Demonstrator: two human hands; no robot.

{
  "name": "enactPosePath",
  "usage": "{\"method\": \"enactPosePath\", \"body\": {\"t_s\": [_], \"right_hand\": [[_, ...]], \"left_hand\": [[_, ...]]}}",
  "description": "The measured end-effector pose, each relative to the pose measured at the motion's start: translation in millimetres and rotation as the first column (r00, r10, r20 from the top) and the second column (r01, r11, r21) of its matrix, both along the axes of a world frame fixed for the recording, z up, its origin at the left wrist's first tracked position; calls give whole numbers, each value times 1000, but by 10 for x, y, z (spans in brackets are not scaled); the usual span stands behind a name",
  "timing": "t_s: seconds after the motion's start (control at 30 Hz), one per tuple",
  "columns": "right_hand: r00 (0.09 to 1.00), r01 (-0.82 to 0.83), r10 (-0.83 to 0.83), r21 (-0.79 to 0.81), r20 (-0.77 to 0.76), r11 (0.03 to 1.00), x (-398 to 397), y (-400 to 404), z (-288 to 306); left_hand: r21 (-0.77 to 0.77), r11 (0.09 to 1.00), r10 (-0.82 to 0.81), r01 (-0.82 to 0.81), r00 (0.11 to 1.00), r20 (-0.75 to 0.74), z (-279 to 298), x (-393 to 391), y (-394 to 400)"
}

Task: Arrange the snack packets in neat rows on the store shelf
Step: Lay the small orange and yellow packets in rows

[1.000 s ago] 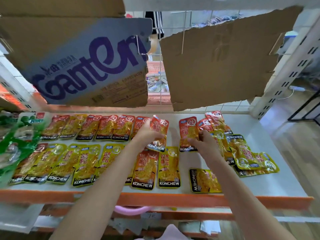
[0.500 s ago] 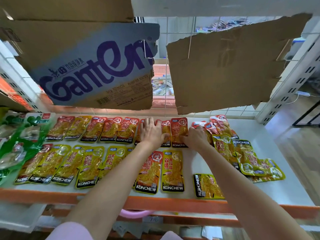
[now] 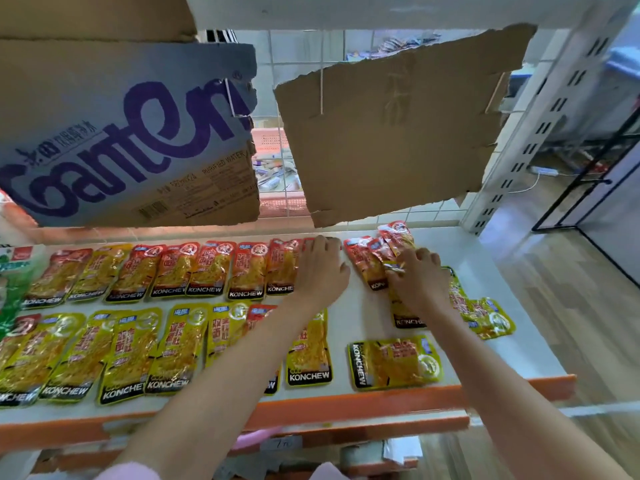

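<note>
Head view, left hand [image 3: 320,268]: fingers flat, together, pressing the red row's end packet [image 3: 282,265].
Right hand [image 3: 417,280]: fingertips pinching a loose red packet [image 3: 369,265] in the pile.

The white shelf [image 3: 349,306] with an orange front edge carried red packets [image 3: 207,268] in a back row, yellow packets [image 3: 128,351] in front, and a loose heap [image 3: 391,258] at right.

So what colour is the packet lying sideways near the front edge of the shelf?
Yellow, with a black KONCHEW band; the sideways packet shows best in the head view.
</note>
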State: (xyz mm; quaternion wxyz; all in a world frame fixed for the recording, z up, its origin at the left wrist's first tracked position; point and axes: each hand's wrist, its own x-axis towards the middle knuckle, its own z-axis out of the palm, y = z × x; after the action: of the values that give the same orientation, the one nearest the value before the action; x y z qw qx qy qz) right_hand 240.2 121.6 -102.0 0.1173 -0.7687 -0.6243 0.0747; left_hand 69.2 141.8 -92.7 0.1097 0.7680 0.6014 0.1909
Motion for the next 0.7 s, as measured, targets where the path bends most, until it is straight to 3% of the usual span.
{"method": "enactPosePath", "body": {"t_s": [0.1,0.2,0.37,0.53,0.7], "right_hand": [[998,36,-37,-22,-53,999,218,-56,-9],[996,38,-42,-55,-79,998,333,-69,-21],[1000,-6,8,-61,25,998,309,5,-28],[998,22,-27,-81,-63,996,255,89,-77],[998,58,-59,-45,-19,997,292,288,-19]], "left_hand": [[-189,979,-62,75,995,73,-46,304,8],[-335,941,98,-43,984,148,-63,485,58],[-372,909,202,-187,979,4,-5,691,88],[-482,857,277,-183,952,131,36,674,195],[-473,874,296,-108,892,343,15,533,193]]}}
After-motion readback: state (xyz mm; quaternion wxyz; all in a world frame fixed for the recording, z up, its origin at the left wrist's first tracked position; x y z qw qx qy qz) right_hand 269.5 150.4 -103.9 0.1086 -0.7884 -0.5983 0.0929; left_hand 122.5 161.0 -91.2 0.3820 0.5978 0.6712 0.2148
